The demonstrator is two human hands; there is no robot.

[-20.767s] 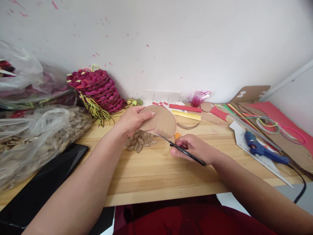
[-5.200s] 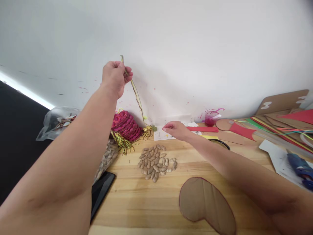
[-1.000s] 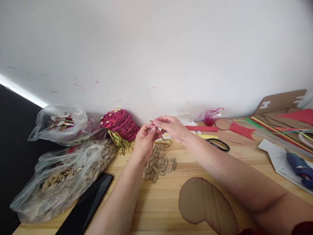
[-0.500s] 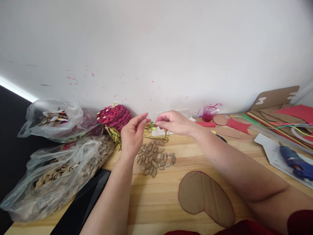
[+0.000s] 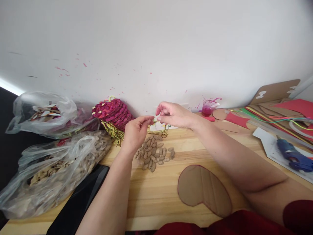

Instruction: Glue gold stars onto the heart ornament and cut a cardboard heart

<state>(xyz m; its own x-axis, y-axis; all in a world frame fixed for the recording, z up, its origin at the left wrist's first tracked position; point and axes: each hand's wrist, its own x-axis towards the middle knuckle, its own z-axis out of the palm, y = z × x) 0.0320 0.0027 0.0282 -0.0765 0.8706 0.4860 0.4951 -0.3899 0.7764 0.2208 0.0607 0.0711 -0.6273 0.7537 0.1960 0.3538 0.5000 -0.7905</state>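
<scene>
Head view: wooden tabletop (image 5: 156,195).
Left hand (image 5: 135,132): fingertips pinched shut on thin yellow-green cord (image 5: 158,132).
Right hand (image 5: 174,115): pinching same cord, above pale seed pile (image 5: 154,155).

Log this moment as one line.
left hand: pinching cord | right hand: pinching cord | seed pile: on table by left hand | cardboard cutout: flat on table

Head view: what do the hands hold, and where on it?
The left hand and right hand both pinch a thin yellow-green thread, fingertip grips close together; its remainder lies tangled on the table.
</scene>
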